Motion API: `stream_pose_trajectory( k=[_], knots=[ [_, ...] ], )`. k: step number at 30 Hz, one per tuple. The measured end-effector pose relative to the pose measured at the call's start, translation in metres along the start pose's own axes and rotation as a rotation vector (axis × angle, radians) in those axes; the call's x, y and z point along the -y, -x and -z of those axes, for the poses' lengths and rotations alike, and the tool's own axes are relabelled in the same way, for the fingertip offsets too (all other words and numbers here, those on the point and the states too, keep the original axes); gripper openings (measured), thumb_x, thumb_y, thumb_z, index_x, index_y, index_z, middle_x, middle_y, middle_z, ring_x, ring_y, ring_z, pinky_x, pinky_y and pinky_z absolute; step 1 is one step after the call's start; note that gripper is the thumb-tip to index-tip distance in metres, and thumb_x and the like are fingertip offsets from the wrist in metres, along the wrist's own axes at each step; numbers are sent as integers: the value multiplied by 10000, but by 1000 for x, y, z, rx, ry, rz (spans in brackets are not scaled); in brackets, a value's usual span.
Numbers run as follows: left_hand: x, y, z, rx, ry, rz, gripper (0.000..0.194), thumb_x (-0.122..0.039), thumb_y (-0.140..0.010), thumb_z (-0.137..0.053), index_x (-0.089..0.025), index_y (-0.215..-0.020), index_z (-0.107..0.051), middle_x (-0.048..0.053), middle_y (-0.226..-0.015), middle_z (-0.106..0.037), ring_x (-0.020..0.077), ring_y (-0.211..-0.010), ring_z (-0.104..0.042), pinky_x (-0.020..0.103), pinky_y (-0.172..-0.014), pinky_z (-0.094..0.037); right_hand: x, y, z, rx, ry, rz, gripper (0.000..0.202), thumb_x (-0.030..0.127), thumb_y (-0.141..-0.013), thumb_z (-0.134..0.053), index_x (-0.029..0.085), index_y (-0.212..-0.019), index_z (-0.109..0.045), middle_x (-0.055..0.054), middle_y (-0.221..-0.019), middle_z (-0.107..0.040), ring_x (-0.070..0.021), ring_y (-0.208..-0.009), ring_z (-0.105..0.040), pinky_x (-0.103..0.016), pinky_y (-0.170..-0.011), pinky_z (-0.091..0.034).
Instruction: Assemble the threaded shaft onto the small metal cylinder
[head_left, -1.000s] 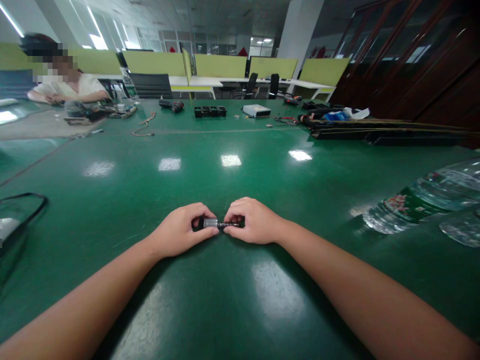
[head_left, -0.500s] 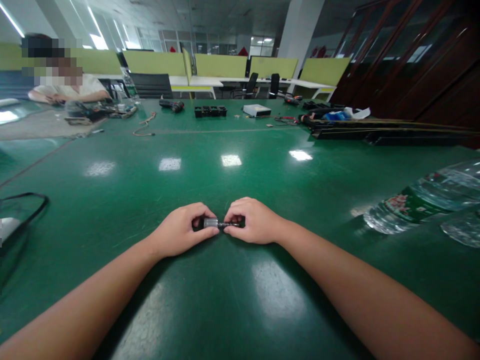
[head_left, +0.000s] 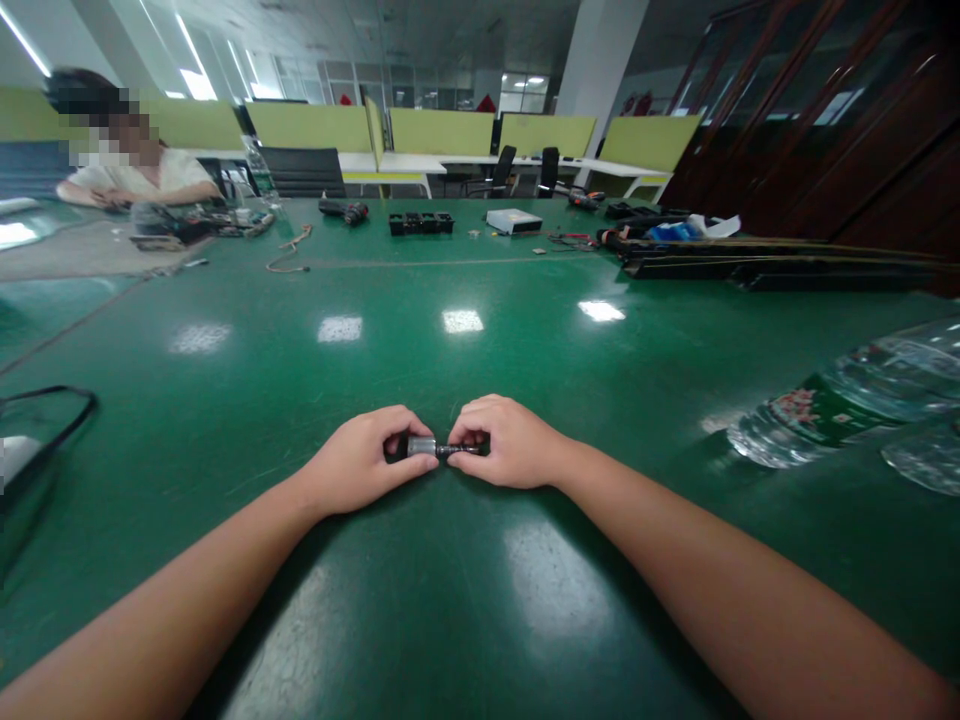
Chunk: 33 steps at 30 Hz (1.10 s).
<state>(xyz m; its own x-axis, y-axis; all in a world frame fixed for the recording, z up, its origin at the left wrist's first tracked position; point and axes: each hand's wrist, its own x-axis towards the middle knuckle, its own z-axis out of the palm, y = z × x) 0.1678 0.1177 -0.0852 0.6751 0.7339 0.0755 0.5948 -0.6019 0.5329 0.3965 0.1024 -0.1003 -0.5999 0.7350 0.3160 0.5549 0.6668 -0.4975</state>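
Observation:
Over the green table (head_left: 405,610), my left hand (head_left: 363,462) pinches a small silver cylinder (head_left: 422,447) with a dark end, perhaps a small motor. Thumb and fingers close on it from the left. A thin dark rod (head_left: 444,450) extends from the cylinder's right side, in line with it. My right hand (head_left: 517,445) grips that rod between thumb and fingertips, so part of it is hidden. Whether rod and cylinder are one piece I cannot tell. Both wrists are low, close to the tabletop.
Clear water bottles (head_left: 817,410) lie at the right. A black cable (head_left: 82,400) loops at the left edge. Farther back are a power drill (head_left: 345,211), a black slotted block (head_left: 421,223), a grey box (head_left: 514,221) and long black bars (head_left: 690,262). Another person (head_left: 142,180) sits at the far left.
The other person's head has shifted slightly. My two hands and the piece between them look the same.

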Motion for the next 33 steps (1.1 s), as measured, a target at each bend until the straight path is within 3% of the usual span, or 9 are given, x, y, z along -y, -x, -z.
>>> stream_pose_trajectory(
  k=[33],
  knots=[
    [-1, 0, 2, -3, 3, -13, 282, -443, -853, -616, -191, -969, -668, 16, -840, -641, 152, -716, -545, 253, -644, -397, -2, 1, -1, -3, 1, 17, 63, 216, -749, -692, 169, -780, -663, 6, -698, -623, -125, -659, -549, -259, -675, -398]
  ],
)
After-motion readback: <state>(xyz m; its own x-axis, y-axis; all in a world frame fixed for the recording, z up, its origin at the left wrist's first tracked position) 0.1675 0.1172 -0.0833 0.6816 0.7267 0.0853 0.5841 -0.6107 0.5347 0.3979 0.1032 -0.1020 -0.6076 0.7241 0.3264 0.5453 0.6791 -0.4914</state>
